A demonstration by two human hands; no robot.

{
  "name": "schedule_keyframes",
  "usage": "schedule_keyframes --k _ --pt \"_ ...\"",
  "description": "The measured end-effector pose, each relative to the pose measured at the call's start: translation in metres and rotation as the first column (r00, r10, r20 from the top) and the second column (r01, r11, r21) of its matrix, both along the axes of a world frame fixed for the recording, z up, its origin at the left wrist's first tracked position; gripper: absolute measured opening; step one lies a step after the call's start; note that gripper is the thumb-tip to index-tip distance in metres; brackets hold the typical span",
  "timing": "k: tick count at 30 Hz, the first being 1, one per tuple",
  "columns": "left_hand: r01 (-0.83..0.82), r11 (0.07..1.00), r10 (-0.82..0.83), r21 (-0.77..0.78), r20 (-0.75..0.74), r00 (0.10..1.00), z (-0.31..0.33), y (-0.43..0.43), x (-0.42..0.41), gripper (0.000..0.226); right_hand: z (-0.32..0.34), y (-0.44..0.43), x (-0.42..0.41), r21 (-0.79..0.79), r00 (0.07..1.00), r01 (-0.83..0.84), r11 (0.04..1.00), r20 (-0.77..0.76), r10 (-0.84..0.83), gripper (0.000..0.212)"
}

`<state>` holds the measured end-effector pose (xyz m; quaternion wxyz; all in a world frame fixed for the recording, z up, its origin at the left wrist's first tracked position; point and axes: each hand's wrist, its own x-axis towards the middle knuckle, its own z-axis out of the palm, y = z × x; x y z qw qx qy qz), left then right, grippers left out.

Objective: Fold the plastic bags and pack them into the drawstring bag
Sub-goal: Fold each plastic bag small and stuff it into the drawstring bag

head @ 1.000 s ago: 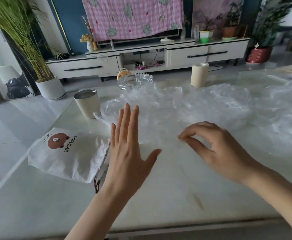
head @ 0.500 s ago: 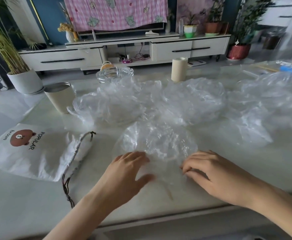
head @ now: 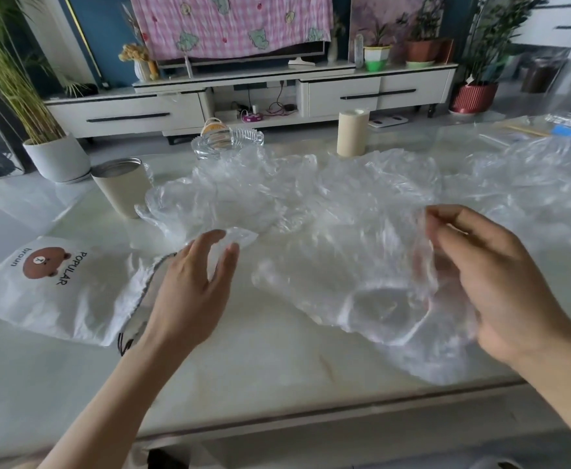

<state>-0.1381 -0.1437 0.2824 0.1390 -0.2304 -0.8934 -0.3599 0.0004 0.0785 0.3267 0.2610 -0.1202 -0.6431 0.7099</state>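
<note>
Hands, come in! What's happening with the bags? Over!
Right hand pinching crumpled clear plastic bag, one edge held up. Left hand at a plastic corner, grip unclear. White bear-print drawstring bag lying flat, left. Nothing between.
</note>
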Motion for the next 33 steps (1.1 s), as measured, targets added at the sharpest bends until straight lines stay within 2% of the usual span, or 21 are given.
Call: schedule_keyframes --k 2,3,5,6,8,12,14,16,17,20,22,24,26,27,28,29,31,33 --pt "0.116 0.945 -0.179 0.307 0.187 0.966 0.012 0.010 0.019 0.054 -0.002 0.003 -0.012 -0.063 0.994 0.093 0.994 0.066 -0.089 0.017" --pt "0.137 0.871 -0.308 0.472 0.308 0.900 0.015 0.015 0.025 0.060 -0.005 0.004 -0.020 -0.074 0.986 0.145 0.987 0.100 -0.137 0.020" --pt "0.090 0.763 -0.488 0.640 0.478 0.730 0.012 0.025 0.032 0.073 -0.014 0.003 -0.034 -0.127 0.958 0.255 0.959 0.166 -0.233 0.022" --pt "0.063 0.749 -0.522 0.659 0.529 0.669 0.013 0.029 0.038 0.069 -0.020 0.003 -0.038 -0.177 0.945 0.297 0.938 0.197 -0.262 0.021" --pt "0.035 0.738 -0.567 0.674 0.590 0.575 0.017 0.037 0.048 0.046 -0.032 0.000 -0.042 -0.241 0.924 0.349 0.906 0.251 -0.289 0.013" --pt "-0.073 0.731 -0.568 0.678 0.664 0.486 0.021 0.039 0.044 0.067 -0.050 -0.001 -0.036 -0.219 0.900 0.388 0.895 0.301 -0.317 0.014" --pt "-0.069 0.752 -0.567 0.655 0.697 0.440 0.023 0.034 0.034 0.076 -0.055 0.002 -0.031 -0.168 0.888 0.400 0.901 0.316 -0.335 0.013" --pt "-0.022 0.813 -0.506 0.582 0.724 0.469 0.020 0.032 0.027 0.072 -0.060 0.005 -0.029 -0.108 0.867 0.426 0.898 0.331 -0.372 0.011" --pt "0.005 0.854 -0.447 0.520 0.730 0.517 0.015 0.032 0.026 0.064 -0.065 0.006 -0.029 -0.058 0.852 0.441 0.896 0.339 -0.398 0.011" --pt "0.044 0.957 -0.226 0.285 0.646 0.729 -0.004 0.034 0.025 0.021 -0.072 0.005 -0.030 0.162 0.793 0.461 0.872 0.365 -0.487 0.009" --pt "0.029 0.999 -0.046 0.041 0.497 0.866 -0.016 0.035 0.024 0.014 -0.077 0.009 -0.031 0.245 0.781 0.449 0.859 0.359 -0.511 0.006" --pt "-0.033 0.963 0.116 -0.268 0.302 0.946 -0.016 0.036 0.026 0.014 -0.079 0.015 -0.031 0.340 0.770 0.419 0.842 0.359 -0.528 0.008" --pt "-0.147 0.839 0.228 -0.524 0.093 0.969 -0.011 0.032 0.033 0.020 -0.080 0.022 -0.032 0.433 0.743 0.387 0.814 0.376 -0.554 0.019" --pt "-0.211 0.785 0.243 -0.582 -0.023 0.970 -0.009 0.031 0.037 0.026 -0.080 0.024 -0.032 0.484 0.732 0.383 0.787 0.360 -0.578 0.024" --pt "-0.256 0.790 0.222 -0.557 -0.130 0.966 -0.006 0.030 0.041 0.029 -0.077 0.023 -0.032 0.543 0.744 0.389 0.744 0.290 -0.601 0.026" --pt "-0.249 0.847 0.163 -0.470 -0.216 0.963 -0.006 0.031 0.044 0.028 -0.073 0.020 -0.032 0.611 0.779 0.402 0.682 0.163 -0.606 0.026" --pt "-0.058 0.959 -0.029 -0.276 -0.301 0.953 -0.012 0.039 0.047 0.023 -0.064 0.004 -0.031 0.710 0.879 0.370 0.599 -0.059 -0.474 0.026" --pt "0.188 0.945 -0.243 -0.268 -0.190 0.951 -0.020 0.052 0.045 0.037 -0.062 -0.024 -0.031 0.771 0.971 0.183 0.609 -0.045 -0.236 0.031"
